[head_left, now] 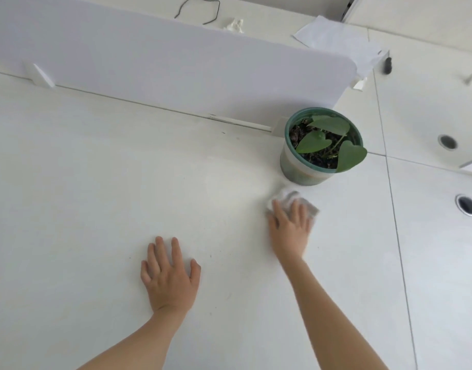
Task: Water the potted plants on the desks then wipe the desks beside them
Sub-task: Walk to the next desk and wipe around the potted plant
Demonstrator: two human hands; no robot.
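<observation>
A: Lower centre: left hand (pixel 168 273), laid flat on the desk (pixel 96 182), fingers spread, gripping nothing. Why there?

B: Likely as a brace for the forward reach.

A: Right of centre: right hand (pixel 289 231), fingers extended, pressing down on a crumpled cloth (pixel 299 200) rather than curled round it.

B: Flat pressure, probably to keep the cloth in full contact for wiping. Edges blurred, so fine detail unclear.

A: Just beyond: potted plant (pixel 320 148), upright, with the cloth near its base. Touching or not, cannot tell.

B: Wiping stage, judged from that placement beside the pot.

A: Farther back?

B: Divider panel (pixel 162 62) across the upper frame. Behind it, along the top edge, a sheet of paper (pixel 341 44) and a looped cord (pixel 197 9).
</observation>
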